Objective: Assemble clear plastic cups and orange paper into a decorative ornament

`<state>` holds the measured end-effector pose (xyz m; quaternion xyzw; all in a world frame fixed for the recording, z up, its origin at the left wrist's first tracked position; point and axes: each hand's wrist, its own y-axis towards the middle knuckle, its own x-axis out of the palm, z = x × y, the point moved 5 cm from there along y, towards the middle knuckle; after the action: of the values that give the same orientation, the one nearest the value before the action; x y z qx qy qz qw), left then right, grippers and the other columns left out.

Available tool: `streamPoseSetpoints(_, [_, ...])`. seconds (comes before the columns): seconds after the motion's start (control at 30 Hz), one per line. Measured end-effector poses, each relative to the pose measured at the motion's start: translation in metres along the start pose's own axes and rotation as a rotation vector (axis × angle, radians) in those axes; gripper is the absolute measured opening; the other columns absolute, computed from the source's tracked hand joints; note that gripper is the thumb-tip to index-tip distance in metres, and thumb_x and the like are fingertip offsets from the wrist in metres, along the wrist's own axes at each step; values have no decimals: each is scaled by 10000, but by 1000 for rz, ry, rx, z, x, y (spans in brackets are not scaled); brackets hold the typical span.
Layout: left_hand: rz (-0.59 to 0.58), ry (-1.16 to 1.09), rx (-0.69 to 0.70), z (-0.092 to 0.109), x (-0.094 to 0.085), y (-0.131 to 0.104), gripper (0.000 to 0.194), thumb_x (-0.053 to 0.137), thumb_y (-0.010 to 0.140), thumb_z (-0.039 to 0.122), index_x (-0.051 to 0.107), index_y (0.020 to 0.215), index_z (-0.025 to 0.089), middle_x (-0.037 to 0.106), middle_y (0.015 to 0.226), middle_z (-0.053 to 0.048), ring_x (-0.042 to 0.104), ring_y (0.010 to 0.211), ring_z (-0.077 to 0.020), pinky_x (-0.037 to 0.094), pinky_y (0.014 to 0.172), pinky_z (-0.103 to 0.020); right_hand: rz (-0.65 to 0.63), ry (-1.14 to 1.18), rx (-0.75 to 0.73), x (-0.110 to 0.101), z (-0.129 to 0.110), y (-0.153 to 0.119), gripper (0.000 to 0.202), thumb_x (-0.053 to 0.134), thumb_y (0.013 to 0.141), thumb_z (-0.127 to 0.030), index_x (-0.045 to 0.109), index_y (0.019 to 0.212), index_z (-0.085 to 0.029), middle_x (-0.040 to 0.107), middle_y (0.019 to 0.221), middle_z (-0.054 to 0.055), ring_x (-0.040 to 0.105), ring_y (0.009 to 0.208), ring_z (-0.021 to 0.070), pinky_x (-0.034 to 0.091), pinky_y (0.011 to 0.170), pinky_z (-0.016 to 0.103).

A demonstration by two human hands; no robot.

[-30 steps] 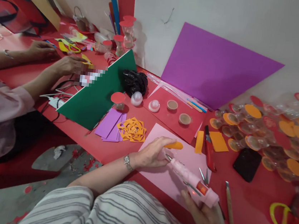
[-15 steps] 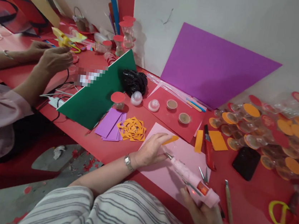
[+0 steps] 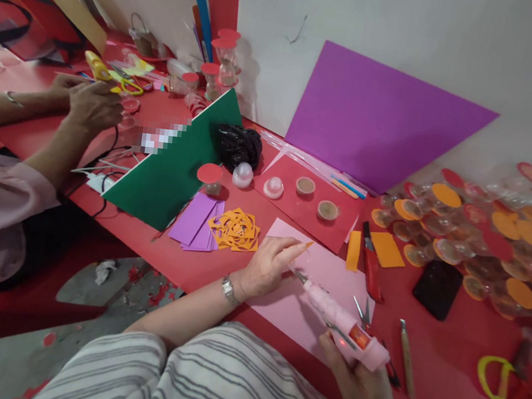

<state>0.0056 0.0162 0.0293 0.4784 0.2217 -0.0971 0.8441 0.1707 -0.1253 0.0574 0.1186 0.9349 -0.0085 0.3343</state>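
My left hand (image 3: 267, 269) pinches an orange paper piece (image 3: 309, 245); only a sliver of it shows past the fingertips. A pink hot glue gun (image 3: 339, 317) is gripped in my right hand (image 3: 360, 380), its metal nozzle pointing at the left fingers, with a small red light glowing on its body. Both hands are above a pink sheet (image 3: 334, 272). Past them, on a red sheet (image 3: 293, 212), sit two small cups of brown sand-like material, a near cup (image 3: 327, 211) and a far cup (image 3: 305, 185), beside a clear plastic dome (image 3: 274, 187).
Purple strips (image 3: 191, 217) and orange cut-outs (image 3: 236, 229) lie left, before a green board (image 3: 167, 175). To the right are a red-handled cutter (image 3: 372, 276), a phone (image 3: 438, 289), scissors (image 3: 495, 379) and many disc-topped plastic pieces (image 3: 483, 231). Another person's hands (image 3: 95, 105) work at far left.
My left hand has turned the orange paper piece, so less of it shows. The glue gun stays close by, almost unmoved. The other person's hands have shifted slightly left.
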Motion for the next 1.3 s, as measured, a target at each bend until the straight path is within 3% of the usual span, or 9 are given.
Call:
streamPoseSetpoints(0.27, [30, 15, 10, 2, -3, 3, 706, 567, 1004, 357, 192, 1592, 253, 663, 1158, -116, 667, 993, -227, 509, 846, -351, 13, 7, 16, 0, 2, 0, 357, 618, 905, -517, 769, 918, -194, 761, 732, 57, 736, 639, 213, 610, 606, 231])
streamPoseSetpoints(0.63, [12, 24, 22, 2, -3, 5, 653, 522, 1022, 347, 197, 1581, 256, 669, 1164, -122, 676, 994, -232, 505, 841, -356, 43, 4, 48, -3, -4, 1, 352, 630, 884, -534, 732, 800, -207, 726, 655, 32, 690, 545, 188, 565, 508, 216])
streamPoseSetpoints(0.8, [14, 32, 9, 2, -3, 5, 687, 561, 1002, 307, 200, 1584, 253, 663, 1154, -113, 672, 984, -230, 513, 834, -359, 41, -11, 117, -3, 4, -5, 350, 615, 900, -528, 706, 773, -215, 669, 578, 9, 624, 464, 170, 506, 422, 220])
streamPoseSetpoints(1.07, [26, 22, 4, 5, -5, 7, 668, 555, 1008, 285, 215, 1580, 232, 652, 1143, -123, 655, 993, -224, 526, 832, -356, -3, 22, 53, -2, 13, -4, 335, 611, 922, -478, 751, 783, -208, 746, 690, 38, 709, 575, 188, 572, 537, 211])
streamPoseSetpoints(1.3, [43, 11, -10, 3, -5, 6, 668, 563, 1009, 340, 227, 1576, 230, 643, 1150, -123, 640, 1016, -227, 527, 854, -355, 43, 112, 172, -4, 0, -3, 341, 640, 879, -523, 783, 843, -215, 772, 750, 61, 741, 652, 231, 598, 627, 234])
